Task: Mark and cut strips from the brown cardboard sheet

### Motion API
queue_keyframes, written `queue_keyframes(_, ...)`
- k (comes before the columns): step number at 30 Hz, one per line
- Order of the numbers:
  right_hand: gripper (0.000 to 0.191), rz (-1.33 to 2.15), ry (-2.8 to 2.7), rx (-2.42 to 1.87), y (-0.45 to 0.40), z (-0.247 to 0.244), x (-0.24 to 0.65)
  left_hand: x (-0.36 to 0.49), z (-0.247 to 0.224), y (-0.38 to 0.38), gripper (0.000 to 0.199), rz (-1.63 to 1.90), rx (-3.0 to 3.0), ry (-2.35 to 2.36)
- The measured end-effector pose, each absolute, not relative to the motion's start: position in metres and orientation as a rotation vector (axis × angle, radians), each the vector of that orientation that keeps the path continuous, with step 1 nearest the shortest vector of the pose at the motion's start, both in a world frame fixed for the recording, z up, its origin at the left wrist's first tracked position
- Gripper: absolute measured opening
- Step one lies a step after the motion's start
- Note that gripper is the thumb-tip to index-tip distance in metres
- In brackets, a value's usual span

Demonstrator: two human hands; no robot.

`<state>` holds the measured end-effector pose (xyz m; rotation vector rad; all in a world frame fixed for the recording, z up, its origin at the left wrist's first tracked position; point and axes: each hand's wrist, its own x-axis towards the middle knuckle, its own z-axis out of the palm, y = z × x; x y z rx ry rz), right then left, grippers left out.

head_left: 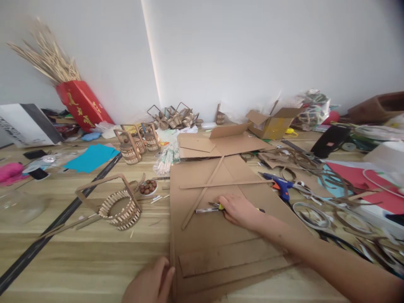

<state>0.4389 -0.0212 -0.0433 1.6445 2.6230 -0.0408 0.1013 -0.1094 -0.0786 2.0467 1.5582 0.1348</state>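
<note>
A large brown cardboard sheet lies flat in front of me. My right hand is closed over a yellow utility knife on this sheet, hiding most of the knife. Beside its fingers lies a slim pen. Two narrow cardboard strips cross each other just beyond the hand. My left hand, slightly blurred, has its fingers curled at the sheet's left edge and appears to grip it. Cut cardboard pieces rest on the near end of the sheet.
Left of the sheet stand a small handled basket and a bowl of brown balls. A blue glue gun and tangled strips lie to the right. More small baskets, a folded cardboard piece and an open box sit farther back.
</note>
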Motion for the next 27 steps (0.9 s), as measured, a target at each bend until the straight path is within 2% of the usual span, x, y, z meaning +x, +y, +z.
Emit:
queue_keyframes(2, 0.043, -0.023, 2.63, 1.615, -0.007, -0.04, 0.434, 0.107, -0.077, -0.109, 0.036, 0.154, 2.254, 1.539)
queue_keyframes(5, 0.052, 0.018, 2.604, 1.621, 0.022, -0.032, 0.426, 0.132, -0.081, -0.107, 0.033, 0.19, 2.5, 1.273)
queue_keyframes(7, 0.047, 0.03, 2.556, 1.64, 0.041, -0.027, 0.42, 0.154, -0.086, -0.104, 0.05, 0.133, 2.584, 1.1)
queue_keyframes(9, 0.036, 0.022, 2.494, 1.65, 0.058, -0.022, 0.414, 0.172, -0.088, -0.101, 0.058, 0.034, 2.569, 1.132)
queue_keyframes(15, 0.031, 0.044, 2.397, 1.588, 0.071, -0.014, 0.404, 0.189, -0.059, -0.105, 0.035, -0.095, 2.437, 1.231)
queue_keyframes(21, 0.015, 0.128, 2.461, 1.385, 0.057, -0.007, 0.407, 0.197, -0.022, -0.112, 0.033, -0.174, 2.274, 1.331)
queue_keyframes(24, 0.026, 0.197, 2.531, 1.294, 0.045, 0.0, 0.395, 0.204, -0.013, -0.114, 0.036, -0.213, 2.272, 1.342)
queue_keyframes(27, 0.029, 0.251, 2.655, 1.151, 0.025, 0.011, 0.363, 0.21, -0.008, -0.119, 0.035, -0.201, 2.223, 1.382)
